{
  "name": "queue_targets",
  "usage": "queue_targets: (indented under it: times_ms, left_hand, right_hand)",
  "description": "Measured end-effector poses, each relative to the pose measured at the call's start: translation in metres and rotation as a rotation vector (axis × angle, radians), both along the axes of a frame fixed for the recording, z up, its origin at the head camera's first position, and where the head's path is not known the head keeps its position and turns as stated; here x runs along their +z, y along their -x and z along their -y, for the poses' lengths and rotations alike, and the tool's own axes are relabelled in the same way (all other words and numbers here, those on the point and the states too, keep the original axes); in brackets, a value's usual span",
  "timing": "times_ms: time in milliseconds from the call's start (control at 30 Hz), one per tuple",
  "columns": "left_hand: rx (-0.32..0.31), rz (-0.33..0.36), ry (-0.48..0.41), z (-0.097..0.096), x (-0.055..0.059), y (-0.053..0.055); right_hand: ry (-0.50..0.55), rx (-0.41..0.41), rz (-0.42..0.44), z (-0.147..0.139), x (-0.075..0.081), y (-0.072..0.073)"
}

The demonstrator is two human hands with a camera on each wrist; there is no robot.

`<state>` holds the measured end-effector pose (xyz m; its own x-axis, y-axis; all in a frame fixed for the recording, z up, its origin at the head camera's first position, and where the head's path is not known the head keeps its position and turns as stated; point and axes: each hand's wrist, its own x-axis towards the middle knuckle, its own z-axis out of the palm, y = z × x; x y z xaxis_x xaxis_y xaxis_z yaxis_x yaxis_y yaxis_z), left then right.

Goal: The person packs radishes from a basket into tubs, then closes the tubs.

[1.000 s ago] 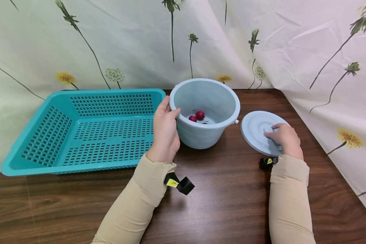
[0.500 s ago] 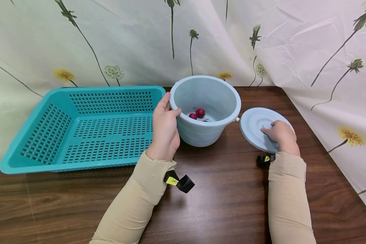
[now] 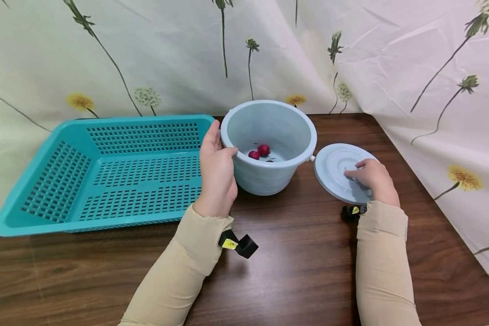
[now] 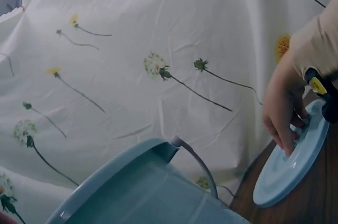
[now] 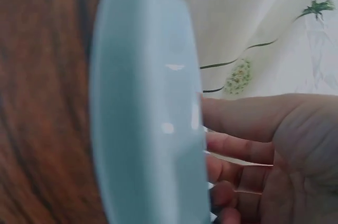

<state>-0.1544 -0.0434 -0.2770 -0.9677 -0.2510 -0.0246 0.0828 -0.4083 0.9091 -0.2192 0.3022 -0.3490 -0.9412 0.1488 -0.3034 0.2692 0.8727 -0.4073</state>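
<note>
A light blue bucket (image 3: 265,179) stands on the table, open at the top. Two small red radishes (image 3: 263,150) lie on its floor, beside thin dark bits. My left hand (image 3: 218,174) holds the bucket's left rim, thumb over the edge and fingers along the outside. To the right is the round light blue lid (image 3: 330,170), whose knob my right hand (image 3: 376,181) pinches from above. The left wrist view also shows the lid (image 4: 280,182) with my right hand (image 4: 285,102) on it. Whether the lid rests fully on the table I cannot tell.
A large teal slotted basket (image 3: 130,217) sits left of the bucket, close to its side. The brown wooden table (image 3: 293,253) ends at a flower-printed cloth (image 3: 285,54) behind and on the right. The bucket's handle (image 4: 200,163) hangs down its side.
My right hand has settled its fingers around the lid's knob, and hand and lid have shifted slightly left towards the bucket. The left hand keeps its hold; the head view has shifted slightly.
</note>
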Motion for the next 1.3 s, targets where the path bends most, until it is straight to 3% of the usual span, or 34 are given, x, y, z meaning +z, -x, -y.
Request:
queue_targets:
  times_ms: [133, 333, 433, 533, 667, 800, 933, 1033, 1133, 1300]
  left_hand:
    - [0.032, -0.110, 0.043, -0.009, 0.005, -0.010]
    - [0.028, -0.448, 0.115, -0.035, 0.001, -0.026]
    - [-0.045, -0.605, 0.139, -0.053, -0.007, -0.032]
    - [-0.162, -0.721, 0.199, -0.073, -0.017, -0.036]
    - [-0.311, -0.768, 0.395, -0.093, -0.033, -0.035]
    - [-0.464, -0.662, 0.631, -0.110, -0.045, -0.026]
    - [-0.607, -0.411, 0.701, -0.127, -0.056, -0.012]
    - [-0.614, -0.227, 0.666, -0.139, -0.066, -0.001]
    - [-0.574, -0.067, 0.592, -0.150, -0.076, 0.009]
    - [-0.525, 0.121, 0.446, -0.160, -0.088, 0.023]
  right_hand:
    - [0.076, -0.031, -0.069, -0.003, 0.005, -0.002]
    - [0.221, -0.159, -0.210, -0.006, 0.011, -0.007]
    - [0.306, -0.249, -0.268, -0.008, 0.013, -0.008]
    - [0.404, -0.357, -0.316, -0.010, 0.013, -0.008]
    - [0.570, -0.498, -0.366, -0.013, 0.013, -0.007]
    - [0.751, -0.631, -0.391, -0.015, 0.012, -0.004]
    - [0.829, -0.720, -0.377, -0.018, 0.010, -0.001]
    - [0.814, -0.743, -0.376, -0.019, 0.007, -0.001]
    - [0.757, -0.727, -0.373, -0.022, 0.001, 0.000]
    - [0.664, -0.693, -0.336, -0.026, -0.008, 0.000]
